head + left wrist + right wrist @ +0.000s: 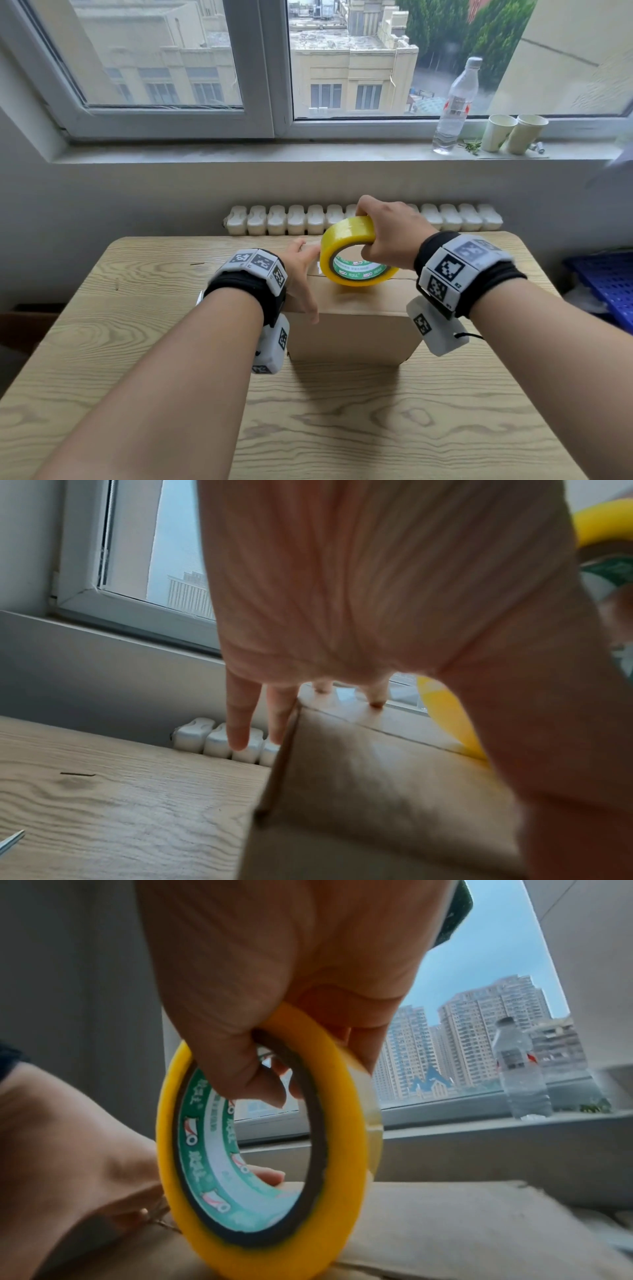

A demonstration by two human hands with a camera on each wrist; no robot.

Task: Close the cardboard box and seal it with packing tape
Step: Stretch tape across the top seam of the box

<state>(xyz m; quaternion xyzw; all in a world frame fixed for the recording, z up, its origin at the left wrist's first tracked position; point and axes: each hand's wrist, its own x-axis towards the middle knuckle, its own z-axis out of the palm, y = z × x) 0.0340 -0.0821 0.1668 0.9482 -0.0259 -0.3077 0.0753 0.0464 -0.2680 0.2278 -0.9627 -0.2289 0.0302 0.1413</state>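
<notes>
Resting flat on the closed top of the cardboard box, the left hand lay at the box's left end with its fingers straight and spread. In the left wrist view two of those fingers hung past the far left corner of the box, while the others touched the top near its far edge. The thumb reached over the near top edge and down the front face. The box stood in the middle of the wooden counter, its flaps folded down so that a seam ran across the top from left to right.

Just right of the left hand, the roll of yellow packing tape stood on edge on the box top, tilted toward the person, its lower rim touching the cardboard near the seam. Its core carried a green and white printed liner. The right hand gripped the roll from above: the thumb was hooked inside the core and the other fingers curled over the outer yellow band, as the right wrist view showed plainly. A pale glossy patch on the cardboard lay between the left hand and the roll; whether that was tape already stuck down could not be told.

Beyond the counter a white radiator ran under the windowsill. Farther right on the sill stood a clear plastic bottle and two paper cups.
</notes>
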